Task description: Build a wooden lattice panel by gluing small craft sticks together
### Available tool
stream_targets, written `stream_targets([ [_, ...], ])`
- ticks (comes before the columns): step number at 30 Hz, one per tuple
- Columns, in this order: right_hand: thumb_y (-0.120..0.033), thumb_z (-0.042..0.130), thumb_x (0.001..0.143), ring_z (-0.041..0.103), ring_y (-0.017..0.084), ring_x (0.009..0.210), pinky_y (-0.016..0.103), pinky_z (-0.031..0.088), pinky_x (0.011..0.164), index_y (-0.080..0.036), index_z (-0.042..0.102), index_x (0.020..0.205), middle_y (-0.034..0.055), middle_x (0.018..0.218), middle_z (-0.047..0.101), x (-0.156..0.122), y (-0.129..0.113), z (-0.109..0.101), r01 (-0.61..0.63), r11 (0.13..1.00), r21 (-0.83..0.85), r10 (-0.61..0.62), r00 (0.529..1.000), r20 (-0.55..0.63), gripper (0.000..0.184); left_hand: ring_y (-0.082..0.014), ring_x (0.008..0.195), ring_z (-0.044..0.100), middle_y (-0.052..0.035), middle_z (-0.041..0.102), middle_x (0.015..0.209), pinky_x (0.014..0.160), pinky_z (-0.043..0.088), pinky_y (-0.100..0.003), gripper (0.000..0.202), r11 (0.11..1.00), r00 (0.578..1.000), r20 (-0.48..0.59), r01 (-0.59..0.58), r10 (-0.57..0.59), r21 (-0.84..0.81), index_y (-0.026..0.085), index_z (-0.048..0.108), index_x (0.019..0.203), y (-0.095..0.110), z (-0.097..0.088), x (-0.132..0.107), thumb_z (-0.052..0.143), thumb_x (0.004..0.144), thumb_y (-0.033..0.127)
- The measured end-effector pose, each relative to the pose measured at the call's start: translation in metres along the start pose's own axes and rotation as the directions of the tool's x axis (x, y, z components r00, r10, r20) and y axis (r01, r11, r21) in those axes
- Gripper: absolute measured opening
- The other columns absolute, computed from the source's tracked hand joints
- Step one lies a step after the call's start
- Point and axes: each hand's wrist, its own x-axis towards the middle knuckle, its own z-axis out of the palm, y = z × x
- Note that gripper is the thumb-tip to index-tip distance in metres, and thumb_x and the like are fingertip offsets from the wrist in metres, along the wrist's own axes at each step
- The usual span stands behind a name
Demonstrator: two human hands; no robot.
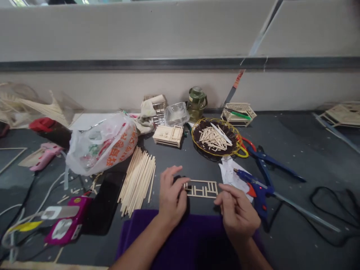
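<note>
A small flat frame of wooden sticks (206, 196), with short crosspieces inside, lies on the dark table. My left hand (173, 195) is at its left end, fingers apart, the index fingertip touching or just over the corner. At the right end is my right hand (239, 212), its fingers curled in and thumb pressed towards them; whatever they hold, if anything, is hidden. Left of my left hand lies a bundle of long wooden sticks (137, 180). A blue glue gun (260, 191) with a clear glue stick rests to the right of my right hand.
Behind the frame stand a yellow-rimmed basket (195, 140) of short stick pieces and a small wooden stick model (168, 135). Blue-handled cutters (275, 161) lie right. A plastic bag (98, 146), pink glue gun (46, 155) and magenta device (69, 221) crowd the left, with loose cables.
</note>
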Motion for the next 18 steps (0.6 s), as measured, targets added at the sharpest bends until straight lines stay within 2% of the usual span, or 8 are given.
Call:
stream_targets([
  [3,-0.027,0.055,0.090,0.056,0.012,0.049,0.025,0.047,0.050,-0.020,0.068,0.105,-0.0012,0.060,0.062,0.005,0.003,0.004,0.032,0.995,-0.095,-0.036,0.999,-0.041,0.021,-0.0320,0.124,0.045,-0.0079,0.056,0.127,0.101,0.041,-0.067,0.031,0.998,0.995,0.077,-0.057,0.056,0.017,0.028,0.067,0.093,-0.002,-0.005,-0.002,0.049,0.081,0.006],
  [7,-0.028,0.055,0.091,0.050,0.009,0.043,0.022,0.042,0.045,-0.019,0.067,0.106,-0.0029,0.059,0.060,0.007,0.005,0.005,-0.028,0.999,-0.024,0.025,0.995,-0.101,0.021,-0.0321,0.127,0.044,-0.0070,0.057,0.128,0.101,0.040,-0.069,0.027,0.990,0.984,0.131,-0.130,0.123,0.051,0.027,0.068,0.088,-0.002,-0.007,-0.001,0.051,0.081,0.007],
  [13,-0.026,0.054,0.091,0.054,0.009,0.048,0.021,0.044,0.047,-0.019,0.066,0.106,-0.0028,0.062,0.061,0.005,0.002,-0.001,-0.007,1.000,-0.003,0.007,1.000,-0.030,0.020,-0.0321,0.132,0.037,-0.0077,0.052,0.133,0.105,0.036,-0.067,0.027,0.968,0.949,0.240,-0.232,0.204,0.094,0.025,0.070,0.087,0.000,-0.002,-0.004,0.053,0.078,0.007],
  [18,-0.028,0.053,0.092,0.053,0.009,0.047,0.021,0.044,0.048,-0.019,0.066,0.105,-0.0033,0.060,0.060,0.006,-0.001,-0.003,0.008,1.000,0.011,-0.008,1.000,0.003,0.020,-0.0324,0.131,0.038,-0.0077,0.053,0.130,0.105,0.035,-0.066,0.034,0.959,0.944,0.256,-0.248,0.208,0.138,0.027,0.071,0.092,-0.001,0.003,-0.005,0.053,0.074,0.004],
])
